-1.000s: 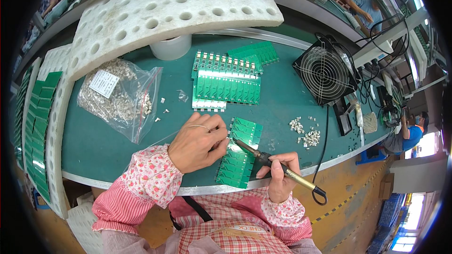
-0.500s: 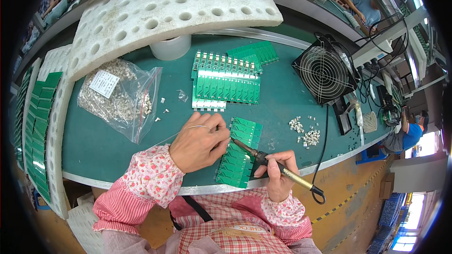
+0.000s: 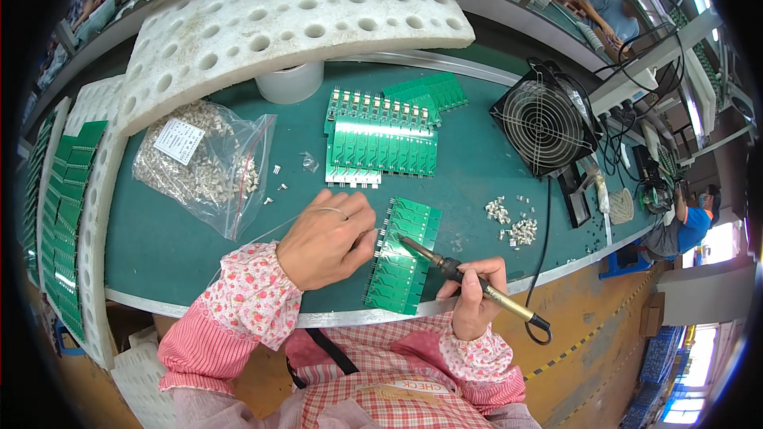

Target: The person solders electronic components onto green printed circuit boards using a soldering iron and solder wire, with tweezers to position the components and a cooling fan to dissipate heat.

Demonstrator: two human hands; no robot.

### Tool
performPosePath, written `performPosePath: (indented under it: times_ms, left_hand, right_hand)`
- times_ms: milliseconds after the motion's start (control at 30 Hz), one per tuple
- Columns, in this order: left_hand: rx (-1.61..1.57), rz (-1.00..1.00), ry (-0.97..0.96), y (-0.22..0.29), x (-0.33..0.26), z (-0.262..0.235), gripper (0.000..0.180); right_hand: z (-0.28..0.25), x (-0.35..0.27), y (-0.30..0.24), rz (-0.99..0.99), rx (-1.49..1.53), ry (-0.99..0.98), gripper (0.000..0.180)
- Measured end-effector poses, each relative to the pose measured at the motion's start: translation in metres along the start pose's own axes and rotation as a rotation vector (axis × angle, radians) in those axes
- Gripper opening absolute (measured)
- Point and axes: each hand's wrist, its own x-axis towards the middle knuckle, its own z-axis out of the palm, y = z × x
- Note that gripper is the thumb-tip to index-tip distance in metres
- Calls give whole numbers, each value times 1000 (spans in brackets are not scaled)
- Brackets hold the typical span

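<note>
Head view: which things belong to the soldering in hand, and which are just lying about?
In use: left hand, solder wire, circuit board, soldering iron, right hand.

Lying about: parts bag, board panel, fan, tape roll, loose connectors.

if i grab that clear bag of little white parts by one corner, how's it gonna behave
The clear bag would probably sag and go floppy, since its thin film already lies crumpled on the green mat. The small white parts inside would likely slide toward the low end. A few loose pieces lie just outside it, so it may spill if unsealed.
</note>
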Motion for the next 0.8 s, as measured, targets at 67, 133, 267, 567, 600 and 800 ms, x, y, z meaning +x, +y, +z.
performPosePath:
  times_ms: [67, 133, 267, 567, 600, 800]
  left_hand:
    - [24, 15, -19, 0, -1, 1, 9]
    - [19, 55, -1, -2, -2, 4, 9]
    - [14, 82, -3, 0, -2, 4, 9]
    - [4, 104, -50, 2, -2, 4, 10]
    - [3, 107, -48, 2, -2, 4, 10]
    - [19, 114, -57, 4, -1, 4, 8]
  right_hand:
    - [-1, 0, 0, -17, 22, -20, 18]
    - [0, 0, -1, -1, 0, -34, 18]
    - [-2, -1, -1, 14, 10, -16, 18]
    - [1, 0, -7, 5, -133, -83, 20]
    - [1, 1, -7, 14, -124, -89, 20]
    - [0, 1, -7, 35, -117, -118, 21]
